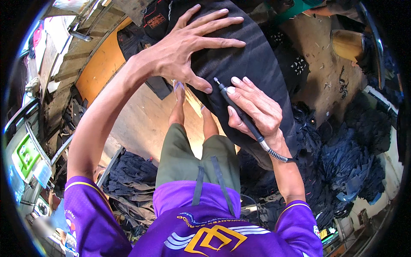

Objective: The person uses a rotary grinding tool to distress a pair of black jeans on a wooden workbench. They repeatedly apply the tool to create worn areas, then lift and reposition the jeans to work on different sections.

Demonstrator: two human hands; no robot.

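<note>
A black cloth piece (239,64) lies spread out in front of me, its right edge curved. My left hand (184,51) rests on its upper left part, fingers spread and palm down. Held in my right hand (259,105) is a black pen-shaped tool (242,112), with a metal tip at the upper end and a coiled metal cord guard at the lower end. That tip is just right of my left thumb, over the cloth; whether it touches the cloth I cannot tell.
Heaps of dark cloth (346,158) lie on the right, with another dark pile (130,177) beside my legs at the left. A black garment with a red-printed label (155,20) is at the top. Small white scraps (298,65) lie on dark cloth beyond the piece.
</note>
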